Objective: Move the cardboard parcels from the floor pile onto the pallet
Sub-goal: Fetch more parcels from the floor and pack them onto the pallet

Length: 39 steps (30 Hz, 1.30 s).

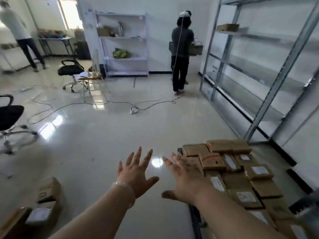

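Note:
Several brown cardboard parcels (231, 171) with white labels lie packed side by side on a dark pallet (194, 214) at the lower right. A few more parcels (48, 192) lie in a floor pile at the lower left. My left hand (136, 171) is stretched out over bare floor, fingers spread, holding nothing, a clear bangle on its wrist. Beside it, my right hand (186, 176) also has its fingers spread and holds nothing, hovering at the pallet's left edge, in front of the nearest parcels.
Grey metal shelving (259, 69) stands along the right wall behind the pallet. Cables and a power strip (133, 110) cross the glossy floor. Office chairs (10, 118) stand at left. One person (181, 49) stands by the back wall, another (19, 31) at far left.

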Each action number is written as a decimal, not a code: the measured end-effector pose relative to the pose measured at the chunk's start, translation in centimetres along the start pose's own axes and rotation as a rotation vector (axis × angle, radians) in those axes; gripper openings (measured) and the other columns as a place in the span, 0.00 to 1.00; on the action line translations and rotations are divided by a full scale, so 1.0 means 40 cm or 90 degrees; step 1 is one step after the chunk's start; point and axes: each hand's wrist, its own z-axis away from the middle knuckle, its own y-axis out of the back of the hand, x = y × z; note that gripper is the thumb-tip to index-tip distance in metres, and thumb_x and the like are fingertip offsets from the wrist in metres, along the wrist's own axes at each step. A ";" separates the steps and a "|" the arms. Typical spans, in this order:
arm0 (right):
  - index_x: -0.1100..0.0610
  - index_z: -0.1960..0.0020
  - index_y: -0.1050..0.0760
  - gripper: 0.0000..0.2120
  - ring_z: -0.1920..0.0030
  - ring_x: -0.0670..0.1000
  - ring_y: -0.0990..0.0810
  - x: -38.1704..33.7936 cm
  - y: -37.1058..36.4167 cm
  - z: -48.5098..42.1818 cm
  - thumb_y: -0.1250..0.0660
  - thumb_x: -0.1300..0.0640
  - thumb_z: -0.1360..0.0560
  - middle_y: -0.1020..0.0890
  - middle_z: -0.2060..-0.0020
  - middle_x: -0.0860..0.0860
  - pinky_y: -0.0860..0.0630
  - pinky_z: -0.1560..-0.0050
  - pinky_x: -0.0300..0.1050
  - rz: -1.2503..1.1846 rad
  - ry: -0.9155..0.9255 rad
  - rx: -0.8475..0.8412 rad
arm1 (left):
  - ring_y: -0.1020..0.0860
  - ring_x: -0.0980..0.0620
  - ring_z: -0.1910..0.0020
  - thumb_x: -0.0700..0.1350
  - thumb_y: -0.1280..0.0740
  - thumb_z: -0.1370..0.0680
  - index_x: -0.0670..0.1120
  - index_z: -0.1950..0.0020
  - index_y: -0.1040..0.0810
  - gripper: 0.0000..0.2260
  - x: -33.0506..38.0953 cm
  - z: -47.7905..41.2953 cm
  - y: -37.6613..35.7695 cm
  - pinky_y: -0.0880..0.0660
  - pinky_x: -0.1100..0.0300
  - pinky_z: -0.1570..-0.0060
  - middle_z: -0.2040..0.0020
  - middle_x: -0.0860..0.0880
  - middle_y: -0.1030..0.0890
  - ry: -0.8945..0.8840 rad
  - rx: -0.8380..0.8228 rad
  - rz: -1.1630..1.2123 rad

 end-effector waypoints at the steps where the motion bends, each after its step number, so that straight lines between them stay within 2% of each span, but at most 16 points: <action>1: 0.37 0.23 0.69 0.50 0.25 0.46 0.72 -0.047 0.012 -0.038 0.36 0.29 0.28 0.67 0.21 0.44 0.70 0.27 0.54 0.019 0.022 -0.007 | 0.61 0.48 0.21 0.73 0.44 0.26 0.69 0.31 0.75 0.41 -0.055 0.011 0.025 0.57 0.39 0.25 0.21 0.55 0.68 0.024 0.011 -0.002; 4: 0.39 0.21 0.66 0.50 0.22 0.48 0.68 -0.192 0.030 -0.152 0.37 0.29 0.28 0.65 0.21 0.46 0.68 0.24 0.55 0.060 0.081 -0.032 | 0.61 0.47 0.21 0.72 0.43 0.26 0.66 0.26 0.71 0.42 -0.219 0.040 0.093 0.57 0.39 0.25 0.21 0.54 0.68 0.091 0.031 -0.005; 12: 0.38 0.21 0.65 0.50 0.23 0.45 0.68 -0.564 -0.031 -0.462 0.37 0.28 0.30 0.64 0.21 0.45 0.69 0.25 0.51 0.090 0.232 -0.052 | 0.62 0.47 0.21 0.73 0.44 0.26 0.67 0.27 0.72 0.42 -0.647 0.125 0.180 0.58 0.38 0.25 0.21 0.53 0.68 0.273 0.048 -0.009; 17: 0.39 0.21 0.65 0.49 0.22 0.47 0.67 -0.722 -0.066 -0.603 0.37 0.29 0.28 0.64 0.20 0.46 0.68 0.24 0.53 0.115 0.310 -0.097 | 0.61 0.47 0.21 0.73 0.44 0.26 0.66 0.25 0.69 0.42 -0.825 0.136 0.215 0.59 0.39 0.26 0.20 0.52 0.66 0.380 0.055 -0.004; 21: 0.39 0.21 0.65 0.49 0.22 0.47 0.67 -0.798 -0.089 -0.727 0.37 0.29 0.28 0.64 0.20 0.46 0.67 0.24 0.54 0.142 0.360 -0.130 | 0.63 0.47 0.21 0.72 0.44 0.26 0.67 0.26 0.70 0.41 -0.912 0.123 0.194 0.62 0.39 0.26 0.21 0.53 0.67 0.446 0.037 0.037; 28: 0.40 0.21 0.67 0.50 0.21 0.48 0.65 -0.881 -0.106 -0.976 0.38 0.28 0.29 0.63 0.20 0.47 0.65 0.23 0.55 0.182 0.465 -0.162 | 0.64 0.46 0.21 0.69 0.43 0.24 0.65 0.25 0.69 0.40 -1.017 0.036 0.212 0.60 0.38 0.25 0.21 0.52 0.67 0.556 0.045 0.073; 34: 0.40 0.21 0.66 0.51 0.21 0.48 0.64 -0.958 -0.092 -1.202 0.38 0.27 0.29 0.62 0.20 0.46 0.64 0.23 0.54 0.212 0.594 -0.177 | 0.65 0.48 0.22 0.68 0.43 0.24 0.66 0.25 0.68 0.39 -1.075 -0.032 0.205 0.65 0.41 0.26 0.21 0.53 0.69 0.712 0.045 0.139; 39: 0.41 0.20 0.64 0.51 0.20 0.49 0.61 -1.064 -0.143 -1.312 0.37 0.27 0.30 0.60 0.20 0.47 0.61 0.22 0.53 0.198 0.635 -0.211 | 0.66 0.49 0.22 0.70 0.44 0.24 0.66 0.25 0.69 0.39 -1.117 -0.020 0.153 0.66 0.42 0.27 0.21 0.54 0.69 0.815 0.041 0.178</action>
